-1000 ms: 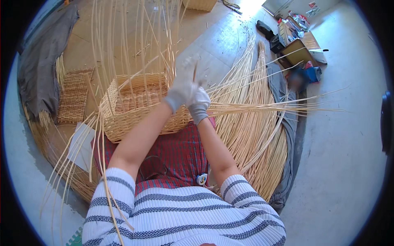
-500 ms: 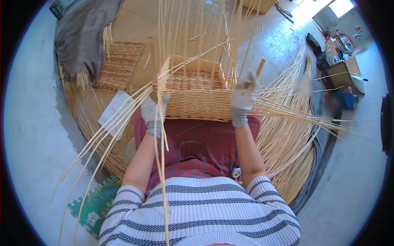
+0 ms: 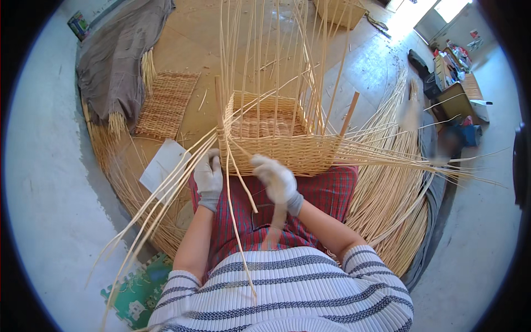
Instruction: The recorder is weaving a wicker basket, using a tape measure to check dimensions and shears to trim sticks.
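A half-woven wicker basket (image 3: 282,152) rests on my lap, its open top facing up and tall upright stakes rising from its far and side walls. My left hand (image 3: 208,176), in a pale work glove, is at the near left corner with fingers curled in; what it grips is hidden. Beside it several long willow rods (image 3: 182,169) fan out to the left and down. My right hand (image 3: 275,178), also gloved and smeared by motion, is closed before the front wall. From the left corner a willow rod (image 3: 240,149) runs into it, and a blurred brown length hangs below.
Thick wooden sticks (image 3: 349,115) stand at the basket's near corners. A big heap of willow rods (image 3: 387,210) lies on the right. To the left are a woven mat (image 3: 166,105), a white sheet (image 3: 163,166) and cloth-covered bundles (image 3: 116,61). Another basket (image 3: 340,14) is far ahead.
My right hand has left the basket's right corner and swung left and nearer to me, now with a rod. The left hand is slightly lower. The basket has turned a little and shifted right.
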A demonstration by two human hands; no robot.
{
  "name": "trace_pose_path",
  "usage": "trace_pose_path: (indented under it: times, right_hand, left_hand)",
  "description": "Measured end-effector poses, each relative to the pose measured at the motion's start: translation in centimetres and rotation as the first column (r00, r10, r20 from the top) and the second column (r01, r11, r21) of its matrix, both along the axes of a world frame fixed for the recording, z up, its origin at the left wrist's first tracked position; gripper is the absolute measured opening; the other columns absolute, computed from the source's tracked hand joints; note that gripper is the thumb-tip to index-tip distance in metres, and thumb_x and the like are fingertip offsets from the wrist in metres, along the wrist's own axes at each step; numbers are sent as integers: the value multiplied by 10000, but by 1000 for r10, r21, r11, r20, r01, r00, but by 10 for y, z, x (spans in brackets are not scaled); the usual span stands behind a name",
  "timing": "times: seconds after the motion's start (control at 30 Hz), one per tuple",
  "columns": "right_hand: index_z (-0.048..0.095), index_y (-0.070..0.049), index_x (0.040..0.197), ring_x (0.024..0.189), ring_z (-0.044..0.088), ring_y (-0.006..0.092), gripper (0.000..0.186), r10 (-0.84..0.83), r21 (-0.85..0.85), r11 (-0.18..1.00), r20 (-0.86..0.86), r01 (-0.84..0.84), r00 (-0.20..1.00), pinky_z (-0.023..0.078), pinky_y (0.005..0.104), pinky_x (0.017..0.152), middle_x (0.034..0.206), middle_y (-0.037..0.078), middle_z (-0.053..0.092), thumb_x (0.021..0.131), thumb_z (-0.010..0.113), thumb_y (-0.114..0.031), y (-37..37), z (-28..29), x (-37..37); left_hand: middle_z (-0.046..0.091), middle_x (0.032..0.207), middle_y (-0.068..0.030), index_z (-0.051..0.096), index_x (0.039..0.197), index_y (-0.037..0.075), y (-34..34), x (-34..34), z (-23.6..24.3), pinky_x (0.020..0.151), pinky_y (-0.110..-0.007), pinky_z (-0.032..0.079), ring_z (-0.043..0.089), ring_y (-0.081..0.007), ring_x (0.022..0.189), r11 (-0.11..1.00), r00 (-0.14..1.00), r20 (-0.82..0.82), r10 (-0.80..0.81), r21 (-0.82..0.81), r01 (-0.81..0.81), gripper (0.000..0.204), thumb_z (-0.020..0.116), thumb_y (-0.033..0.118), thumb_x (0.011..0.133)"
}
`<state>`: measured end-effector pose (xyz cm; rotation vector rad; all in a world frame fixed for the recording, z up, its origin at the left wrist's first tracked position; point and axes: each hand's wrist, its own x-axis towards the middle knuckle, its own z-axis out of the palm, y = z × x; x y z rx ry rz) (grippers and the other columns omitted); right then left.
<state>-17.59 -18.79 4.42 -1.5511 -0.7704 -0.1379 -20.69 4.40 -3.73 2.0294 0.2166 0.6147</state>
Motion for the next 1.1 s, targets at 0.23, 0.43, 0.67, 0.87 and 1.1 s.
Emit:
trace_pose_path:
  times: [0.23, 0.43, 0.67, 0.87, 1.1]
  right_hand:
    - [638, -17, 1218, 1138, 728, 270, 321, 7, 220, 923, -830, 316, 558, 638, 391, 846, 1325, 170, 711, 1156, 484, -292, -41, -71, 60]
    - [597, -211, 1466, 1170, 711, 363, 401, -452, -453, 722, 265, 524, 852, 612, 435, 851, 1336, 199, 713, 1072, 569, -140, 19, 22, 108]
    - [330, -149, 1610, 1037, 762, 284, 565, -426, 122, 901, 55, 417, 903, 619, 438, 773, 1129, 201, 738, 1086, 540, -118, -4, 14, 104]
    - [501, -80, 1255, 928, 761, 219, 244, -275, 252, 861, -500, 441, 822, 571, 292, 503, 1027, 135, 742, 1151, 489, -301, -52, -41, 44]
    - [617, -82, 1210, 869, 711, 141, 187, -426, 26, 795, -687, 605, 589, 572, 276, 659, 979, 55, 732, 1040, 688, -108, -93, -35, 60]
  left_hand:
    - [732, 1040, -146, 621, 1416, 211, -58, 39, 69, 723, -460, 584, 712, -342, 844, 896, 991, -40, -130, 424, 134, 383, 508, 116, 1062]
    - [627, 759, -67, 584, 1441, 264, -57, 88, 58, 550, -393, 522, 583, -185, 553, 911, 788, -466, -402, -292, 291, 381, 489, 130, 1097]
    - [595, 701, -22, 624, 1327, 226, -61, 86, 61, 468, -328, 499, 613, -120, 546, 919, 816, -441, -374, -294, 262, 251, 562, 145, 1097]
    - [651, 754, -91, 703, 1048, 39, -72, 94, 48, 500, -298, 580, 719, -151, 641, 850, 806, -464, -369, -519, 91, 285, 666, 320, 1069]
    - [745, 941, -106, 626, 1266, 49, -95, 97, 51, 537, -330, 578, 691, -181, 597, 985, 994, -13, -111, 131, 112, 306, 598, 307, 1105]
